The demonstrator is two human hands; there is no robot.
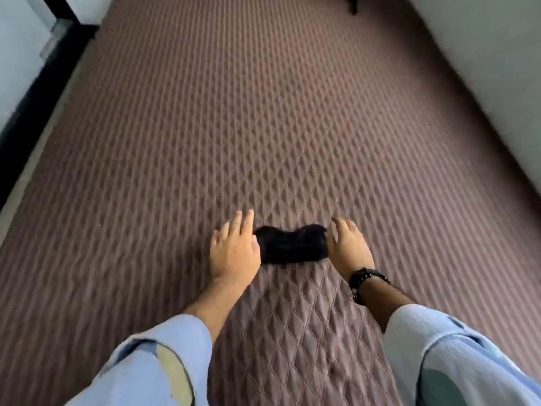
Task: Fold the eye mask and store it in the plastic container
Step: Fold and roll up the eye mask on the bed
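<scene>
A black eye mask (291, 244) lies flat on a brown quilted bed cover (263, 127), spread out sideways. My left hand (234, 249) rests at the mask's left end, fingers stretched forward, thumb side touching the fabric. My right hand (348, 247) is at the mask's right end, fingers slightly curled over its edge; whether either hand pinches the fabric is hidden. A dark beaded bracelet (364, 281) sits on my right wrist. No plastic container is in view.
The quilted cover stretches far ahead. A pale wall (497, 68) runs along the right side. On the left, a dark bed edge (32, 112) borders a light floor. A dark object (352, 4) shows at the top edge.
</scene>
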